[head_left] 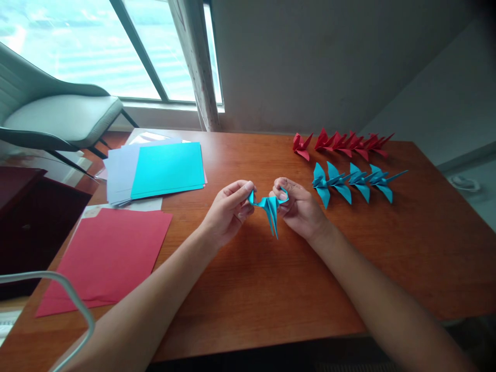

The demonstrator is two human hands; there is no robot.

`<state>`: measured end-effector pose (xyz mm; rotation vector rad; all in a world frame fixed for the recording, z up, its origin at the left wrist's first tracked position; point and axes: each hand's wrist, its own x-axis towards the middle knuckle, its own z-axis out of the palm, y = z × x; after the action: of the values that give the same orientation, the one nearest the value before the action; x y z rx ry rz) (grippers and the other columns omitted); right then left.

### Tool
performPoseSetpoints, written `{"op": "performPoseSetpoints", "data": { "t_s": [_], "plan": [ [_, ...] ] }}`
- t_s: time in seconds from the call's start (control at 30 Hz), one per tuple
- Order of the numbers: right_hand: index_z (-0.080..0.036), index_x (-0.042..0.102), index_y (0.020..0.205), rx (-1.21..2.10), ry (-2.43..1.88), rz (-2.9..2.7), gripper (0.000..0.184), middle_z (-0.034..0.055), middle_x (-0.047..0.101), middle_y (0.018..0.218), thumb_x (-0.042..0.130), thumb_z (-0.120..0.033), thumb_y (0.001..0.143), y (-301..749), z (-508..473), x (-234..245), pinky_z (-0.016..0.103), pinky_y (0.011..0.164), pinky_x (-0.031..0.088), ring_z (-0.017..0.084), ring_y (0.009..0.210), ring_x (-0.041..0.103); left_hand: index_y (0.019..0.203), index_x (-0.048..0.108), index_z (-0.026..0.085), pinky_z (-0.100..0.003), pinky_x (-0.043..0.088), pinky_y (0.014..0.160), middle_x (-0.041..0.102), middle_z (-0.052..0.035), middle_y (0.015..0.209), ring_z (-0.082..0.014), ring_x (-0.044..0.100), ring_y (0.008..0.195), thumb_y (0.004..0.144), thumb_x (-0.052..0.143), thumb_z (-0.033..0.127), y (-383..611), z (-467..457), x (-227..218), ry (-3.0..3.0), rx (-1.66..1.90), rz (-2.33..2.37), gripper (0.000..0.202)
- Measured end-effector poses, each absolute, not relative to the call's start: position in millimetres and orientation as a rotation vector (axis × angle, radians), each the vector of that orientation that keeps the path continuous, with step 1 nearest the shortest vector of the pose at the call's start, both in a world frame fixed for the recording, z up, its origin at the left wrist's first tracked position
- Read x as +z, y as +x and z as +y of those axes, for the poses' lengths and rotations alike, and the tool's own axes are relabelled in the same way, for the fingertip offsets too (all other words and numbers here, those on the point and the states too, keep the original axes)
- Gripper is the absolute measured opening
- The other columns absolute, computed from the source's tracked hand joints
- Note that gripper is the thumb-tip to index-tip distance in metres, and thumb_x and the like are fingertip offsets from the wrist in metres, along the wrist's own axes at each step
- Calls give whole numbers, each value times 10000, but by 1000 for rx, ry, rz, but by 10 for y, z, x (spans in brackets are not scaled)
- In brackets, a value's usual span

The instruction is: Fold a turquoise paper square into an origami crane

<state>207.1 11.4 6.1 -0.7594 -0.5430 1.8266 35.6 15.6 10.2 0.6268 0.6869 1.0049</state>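
A blue paper crane (270,207) hangs between my two hands above the middle of the table. My left hand (229,209) pinches one of its outer tips between thumb and fingers. On the opposite side, my right hand (300,206) is closed on the other tip, which curls up by the thumb. The crane's narrow points hang downward between the hands. To the right of my right hand stands a row of finished blue cranes (321,183), with a row of red cranes (301,146) behind it.
Blue paper sheets (168,170) overlap pale sheets (121,175) at the table's back left. Nearer lie large red sheets (112,256). A white cable (73,294) loops at the lower left. Beyond the wooden table (248,289) are a chair (62,116) and a window.
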Motion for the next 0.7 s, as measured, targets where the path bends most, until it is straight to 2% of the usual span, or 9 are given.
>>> {"op": "performPoseSetpoints", "data": {
  "t_s": [0.17,0.27,0.43,0.57,0.63,0.7],
  "plan": [
    [-152,645,745,1739,-799,-394,272,-92,534,551,876,-285,692,2045,134,31,107,352,274,-1,409,308,763,656,127,-99,395,454,566,56,615,1,465,464,722,869,300,397,160,79,489,1112,722,277],
    [-161,634,747,1732,-806,-365,267,-88,571,582,870,-280,712,2041,147,-8,106,336,273,-7,396,314,778,648,122,-97,420,456,606,49,657,-1,501,473,706,877,279,396,168,64,427,1116,746,287],
    [-170,650,777,1596,-862,-242,227,-83,632,656,864,-218,717,2049,177,-45,70,365,382,-14,435,444,959,658,138,-124,481,528,667,20,742,-43,609,556,703,865,235,372,180,75,458,1101,837,343],
    [-192,660,833,1585,-880,-210,202,-85,619,655,827,-133,738,2066,199,-26,43,429,463,-1,501,552,1097,650,175,-169,482,573,656,18,759,-78,631,605,750,833,326,357,189,82,659,1148,939,420],
    [-189,663,850,1601,-899,-204,186,-76,611,646,799,-106,755,2076,206,-12,34,450,473,3,517,572,1073,674,185,-182,446,547,670,7,800,-80,601,599,752,830,351,345,200,67,878,1167,1003,394],
    [-181,666,858,1605,-911,-215,174,-66,614,650,786,-104,758,2082,207,-2,36,450,468,8,526,579,955,712,174,-193,395,515,669,5,762,-83,551,575,757,823,355,329,213,45,1124,1148,1075,291]
  ]
}}
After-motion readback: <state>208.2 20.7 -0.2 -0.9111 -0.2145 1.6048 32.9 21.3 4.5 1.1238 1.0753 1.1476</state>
